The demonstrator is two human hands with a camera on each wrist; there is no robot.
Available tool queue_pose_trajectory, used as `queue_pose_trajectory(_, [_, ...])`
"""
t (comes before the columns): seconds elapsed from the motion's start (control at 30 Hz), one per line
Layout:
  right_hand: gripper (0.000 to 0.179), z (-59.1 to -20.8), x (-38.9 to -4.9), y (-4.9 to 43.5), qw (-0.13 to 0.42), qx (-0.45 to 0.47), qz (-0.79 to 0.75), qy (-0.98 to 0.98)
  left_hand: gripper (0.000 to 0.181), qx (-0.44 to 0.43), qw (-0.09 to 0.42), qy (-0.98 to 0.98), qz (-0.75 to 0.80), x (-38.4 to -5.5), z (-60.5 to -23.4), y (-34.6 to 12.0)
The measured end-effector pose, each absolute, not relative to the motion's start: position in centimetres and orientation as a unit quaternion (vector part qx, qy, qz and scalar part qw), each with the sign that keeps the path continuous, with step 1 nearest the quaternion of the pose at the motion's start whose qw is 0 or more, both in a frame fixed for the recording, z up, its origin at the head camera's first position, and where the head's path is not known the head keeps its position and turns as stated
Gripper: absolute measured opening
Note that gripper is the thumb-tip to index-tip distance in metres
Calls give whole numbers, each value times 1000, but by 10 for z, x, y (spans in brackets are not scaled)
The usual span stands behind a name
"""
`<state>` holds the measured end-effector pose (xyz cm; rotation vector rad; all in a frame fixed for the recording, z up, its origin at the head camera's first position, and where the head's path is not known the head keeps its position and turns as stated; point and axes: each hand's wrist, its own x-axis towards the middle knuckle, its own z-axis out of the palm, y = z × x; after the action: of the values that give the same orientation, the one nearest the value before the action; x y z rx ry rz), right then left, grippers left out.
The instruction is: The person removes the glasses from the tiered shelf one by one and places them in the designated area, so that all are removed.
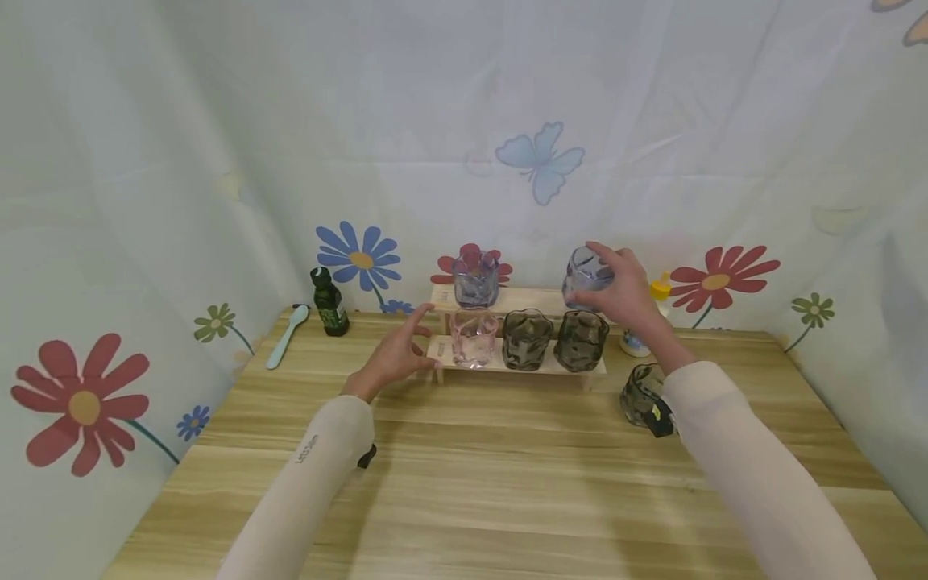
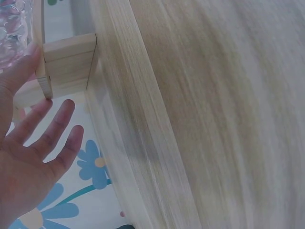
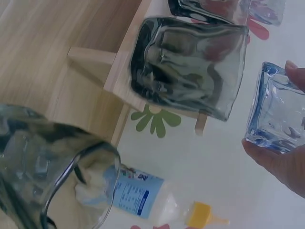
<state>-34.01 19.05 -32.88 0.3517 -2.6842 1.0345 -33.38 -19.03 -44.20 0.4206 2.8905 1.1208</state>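
Observation:
Over the right end of the wooden rack's (image 1: 518, 362) upper shelf, my right hand (image 1: 629, 294) grips a clear blue glass cup (image 1: 586, 274) between thumb and fingers. The right wrist view shows the thumb along one side of this blue cup (image 3: 279, 109). My left hand (image 1: 395, 354) is at the rack's left end with fingers spread, thumb and a fingertip touching the shelf end (image 2: 45, 81). Another bluish cup (image 1: 475, 282) stands on the upper shelf's left. Along the lower shelf stand a pink cup (image 1: 474, 340) and two dark grey cups (image 1: 527, 342) (image 1: 582, 344).
Right of the rack, another dark grey cup (image 1: 638, 395) is on the table, partly behind my right sleeve. A bottle with a yellow nozzle (image 3: 143, 191) stands behind it. At the left are a dark green bottle (image 1: 331, 306) and a light blue spoon (image 1: 287, 337). A printed curtain (image 1: 435, 105) hangs behind.

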Motion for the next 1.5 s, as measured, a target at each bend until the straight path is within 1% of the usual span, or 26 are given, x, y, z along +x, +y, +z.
queue_pose_trajectory(0.27, [84,-329,-324,216,145,125,348,-918,106,131,5,924,359,-332,-441,-191])
queue_pose_trajectory(0.47, [84,-337,-310,235,162,128,325,-923,106,130,6,923,362,-331,-441,-191])
queue_pose_trajectory(0.8, [85,-345,-297,265,162,124,326,-923,106,134,9,921,366,-332,-440,-190])
queue_pose_trajectory(1.07, [87,-353,-286,282,168,135,340,-916,105,133,9,923,361,-334,-440,-188])
queue_pose_trajectory(1.27, [86,-359,-277,293,162,131,337,-918,105,139,5,926,352,-333,-439,-189])
queue_pose_trajectory(1.5, [81,-371,-273,313,185,134,347,-909,105,139,9,925,353,-333,-440,-189])
